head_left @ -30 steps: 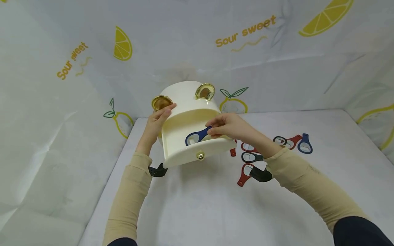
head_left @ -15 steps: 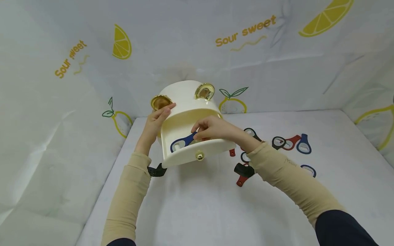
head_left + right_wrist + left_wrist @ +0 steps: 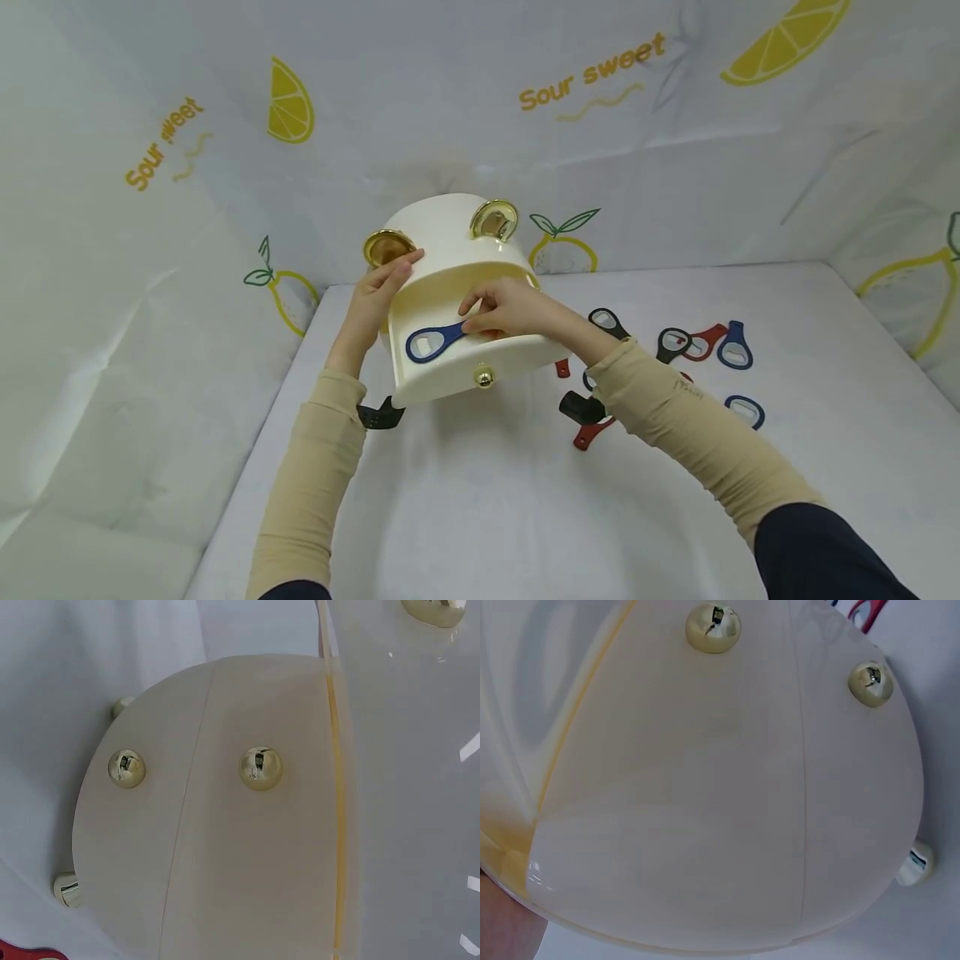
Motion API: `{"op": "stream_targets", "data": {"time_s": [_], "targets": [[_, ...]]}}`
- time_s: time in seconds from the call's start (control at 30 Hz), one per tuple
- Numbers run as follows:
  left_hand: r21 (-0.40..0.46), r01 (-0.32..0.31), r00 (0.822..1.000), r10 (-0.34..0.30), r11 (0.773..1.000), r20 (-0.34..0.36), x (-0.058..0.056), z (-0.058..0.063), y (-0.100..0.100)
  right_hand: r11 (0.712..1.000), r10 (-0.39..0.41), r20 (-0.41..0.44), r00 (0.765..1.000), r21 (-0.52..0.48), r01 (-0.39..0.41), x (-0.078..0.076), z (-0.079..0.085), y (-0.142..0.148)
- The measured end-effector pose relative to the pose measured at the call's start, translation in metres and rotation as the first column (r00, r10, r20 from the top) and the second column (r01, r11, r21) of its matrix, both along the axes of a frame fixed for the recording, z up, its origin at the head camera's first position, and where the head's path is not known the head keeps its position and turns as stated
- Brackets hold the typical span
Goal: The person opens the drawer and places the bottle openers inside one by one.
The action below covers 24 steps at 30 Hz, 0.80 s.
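Note:
A white, rounded box [image 3: 442, 218] with two gold, ear-like rings stands at the back of the table, its drawer [image 3: 442, 379] pulled out. My left hand [image 3: 371, 304] rests on the box's left side, its index finger reaching past the gold ear [image 3: 386, 246]. Inside the drawer my right hand [image 3: 510, 307] pinches the handle end of a blue bottle opener [image 3: 429, 343], whose ring points left, low over the drawer floor. Something red shows partly under the right hand. In the left wrist view the white shell [image 3: 667, 787] hides most of the hand.
Several bottle openers lie right of the box: a black one [image 3: 606, 322], a red one [image 3: 707, 342] and a blue one [image 3: 735, 348] among them. The right forearm covers some. Gold balls [image 3: 261, 768] stick out from the box. A lemon-printed cloth [image 3: 450, 100] hangs behind.
My right hand has carried the blue bottle opener leftward within the drawer, and the opener has turned flatter with its ring face showing. My left hand keeps its place on the box.

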<state>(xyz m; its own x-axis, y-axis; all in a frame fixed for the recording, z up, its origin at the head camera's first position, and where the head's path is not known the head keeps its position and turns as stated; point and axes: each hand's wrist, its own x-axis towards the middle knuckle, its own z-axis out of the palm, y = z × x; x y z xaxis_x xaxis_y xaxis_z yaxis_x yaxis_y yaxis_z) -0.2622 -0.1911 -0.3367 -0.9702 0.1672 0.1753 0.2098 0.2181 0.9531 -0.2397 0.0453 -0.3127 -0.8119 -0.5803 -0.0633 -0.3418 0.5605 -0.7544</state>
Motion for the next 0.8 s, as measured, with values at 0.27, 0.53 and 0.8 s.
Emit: {"op": "stream_targets", "data": {"time_s": [0.27,0.53,0.8], "targets": [[-0.015,0.015,1.0,-0.015,1.0,0.013,0.014,0.014,0.008,0.997,-0.03,0.051,0.998,-0.076,0.034,0.002,0.0,0.003],[-0.009,0.023,1.0,-0.023,1.0,0.0,0.017,0.018,0.011,0.987,-0.028,0.077,0.997,-0.157,0.04,0.003,0.004,0.012],[-0.026,0.019,1.0,-0.019,0.999,-0.008,0.018,0.015,0.006,0.96,-0.078,0.02,0.997,-0.267,0.08,0.011,0.006,0.029]]}}
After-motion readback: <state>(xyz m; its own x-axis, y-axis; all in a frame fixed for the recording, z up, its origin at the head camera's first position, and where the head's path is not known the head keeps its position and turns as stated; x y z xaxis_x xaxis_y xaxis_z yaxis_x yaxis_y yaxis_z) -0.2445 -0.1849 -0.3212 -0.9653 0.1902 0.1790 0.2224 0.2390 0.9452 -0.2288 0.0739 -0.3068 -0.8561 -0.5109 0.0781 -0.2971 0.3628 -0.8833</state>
